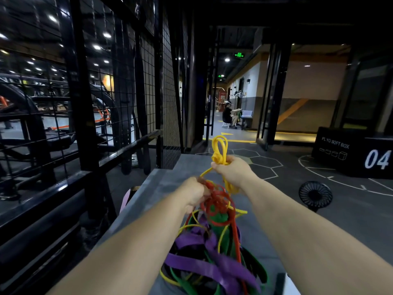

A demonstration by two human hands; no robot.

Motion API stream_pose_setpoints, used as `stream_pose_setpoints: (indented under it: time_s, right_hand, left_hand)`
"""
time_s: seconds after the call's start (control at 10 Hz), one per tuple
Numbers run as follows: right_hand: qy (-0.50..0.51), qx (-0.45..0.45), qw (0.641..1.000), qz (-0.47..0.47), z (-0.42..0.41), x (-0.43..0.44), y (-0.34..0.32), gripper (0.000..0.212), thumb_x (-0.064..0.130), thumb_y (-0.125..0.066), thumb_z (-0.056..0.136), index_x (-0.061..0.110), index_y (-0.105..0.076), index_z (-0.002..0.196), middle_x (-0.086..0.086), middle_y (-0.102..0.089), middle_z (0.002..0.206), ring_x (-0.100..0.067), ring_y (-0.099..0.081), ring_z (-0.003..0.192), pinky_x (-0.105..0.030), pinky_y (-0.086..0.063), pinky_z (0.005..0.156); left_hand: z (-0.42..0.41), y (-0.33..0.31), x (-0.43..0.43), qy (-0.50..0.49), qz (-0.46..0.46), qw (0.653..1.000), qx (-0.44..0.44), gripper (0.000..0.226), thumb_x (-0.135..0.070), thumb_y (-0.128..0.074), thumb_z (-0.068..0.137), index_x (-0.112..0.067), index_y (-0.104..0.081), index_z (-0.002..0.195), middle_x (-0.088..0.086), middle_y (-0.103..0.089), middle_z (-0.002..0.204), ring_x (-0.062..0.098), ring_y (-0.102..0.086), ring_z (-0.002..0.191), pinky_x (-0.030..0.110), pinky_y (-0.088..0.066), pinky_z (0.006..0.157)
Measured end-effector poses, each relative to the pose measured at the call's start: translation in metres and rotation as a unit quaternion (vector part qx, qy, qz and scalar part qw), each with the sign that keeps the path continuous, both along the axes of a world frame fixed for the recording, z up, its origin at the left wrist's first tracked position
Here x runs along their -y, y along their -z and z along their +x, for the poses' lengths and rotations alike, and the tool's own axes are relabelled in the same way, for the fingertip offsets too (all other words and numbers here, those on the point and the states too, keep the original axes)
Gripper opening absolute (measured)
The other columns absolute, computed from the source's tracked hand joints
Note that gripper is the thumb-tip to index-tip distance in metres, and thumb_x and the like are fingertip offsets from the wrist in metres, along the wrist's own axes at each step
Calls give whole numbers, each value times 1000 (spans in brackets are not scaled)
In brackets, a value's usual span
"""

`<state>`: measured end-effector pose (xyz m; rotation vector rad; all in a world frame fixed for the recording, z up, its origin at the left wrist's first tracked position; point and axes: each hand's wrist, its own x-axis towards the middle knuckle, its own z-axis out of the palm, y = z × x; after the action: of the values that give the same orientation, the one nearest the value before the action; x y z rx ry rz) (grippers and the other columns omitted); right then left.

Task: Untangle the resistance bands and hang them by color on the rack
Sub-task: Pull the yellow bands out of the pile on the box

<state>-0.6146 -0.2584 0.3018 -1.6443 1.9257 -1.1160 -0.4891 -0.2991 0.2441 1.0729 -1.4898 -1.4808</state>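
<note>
Grey bench top (168, 179) below, and the left hand (196, 193) clamps round the red band knot (219, 202) while the right hand (232, 170) fists the yellow band (218, 158) just above the purple-and-green tangle (204, 262), so ease yellow out slowly, feeding slack, not yanking tight.

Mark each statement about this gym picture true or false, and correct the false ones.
1. The right hand grips a yellow band. True.
2. The left hand is open and idle. False: it grips a red band.
3. A black fan is in view at the right. True.
4. The black box is numbered 09. False: it reads 04.
5. The purple bands hang on a rack. False: they lie tangled on the grey surface.
</note>
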Motion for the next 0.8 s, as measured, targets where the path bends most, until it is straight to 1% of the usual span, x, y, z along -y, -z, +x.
stream_pose_setpoints:
  time_s: [0.1,0.2,0.3,0.4,0.5,0.6,0.7,0.8]
  right_hand:
    - [5,26,1000,-4,-4,-2,3,17,42,-58,94,27,-61,102,-12,-69,100,-22,-57,83,-36,-47,78]
    - [6,69,998,-9,-7,-2,12,9,39,-60,93,30,-60,92,-13,-70,105,-24,-58,82,-38,-49,79]
    - [8,131,991,-26,-6,-1,19,9,37,-62,92,30,-62,88,-11,-70,102,-23,-57,76,-39,-51,76]
    - [-9,190,980,-54,-2,-1,17,8,34,-63,93,29,-63,86,-2,-68,90,-19,-54,70,-33,-46,69]
    - [-31,238,968,-78,1,0,8,7,32,-64,92,27,-63,87,0,-67,84,-16,-52,61,-34,-46,67]
    - [-44,222,971,-80,3,-2,0,7,34,-63,93,27,-63,92,0,-67,86,-14,-54,62,-33,-48,65]
    - [-50,254,963,-70,2,-5,-3,9,35,-62,94,26,-63,93,2,-68,94,-15,-59,67,-33,-50,66]
    - [-61,326,940,-75,-2,-5,-3,7,29,-60,96,23,-61,92,-1,-70,96,-17,-58,68,-32,-51,67]
  left_hand:
    - [6,8,6,-5,-57,994,98,33,8,-61,77,-8,-58,104,15,-63,98,32,-61,101,47,-49,97]
    - [9,14,9,-7,-101,983,155,58,10,-54,86,-11,-42,138,11,-56,130,24,-55,119,30,-48,95]
    - [12,17,11,-56,-142,967,203,44,5,-57,86,-7,-51,127,10,-62,117,23,-60,107,23,-49,79]
    - [20,18,11,-129,-217,925,285,33,-4,-65,83,-12,-53,113,9,-64,104,28,-62,100,29,-48,80]
    - [23,20,12,-95,-218,928,288,49,-13,-69,83,-13,-48,127,7,-59,114,26,-60,103,19,-42,76]
    - [20,19,10,-19,-236,915,327,12,-13,-54,94,-15,-61,103,2,-59,96,17,-54,87,9,-35,53]
    - [18,21,12,-10,-233,915,330,31,-7,-45,96,-20,-44,69,-3,-47,69,11,-48,68,12,-34,49]
    - [23,20,12,-12,-238,917,320,30,-13,-51,96,-19,-41,68,-2,-44,64,9,-43,59,16,-31,46]
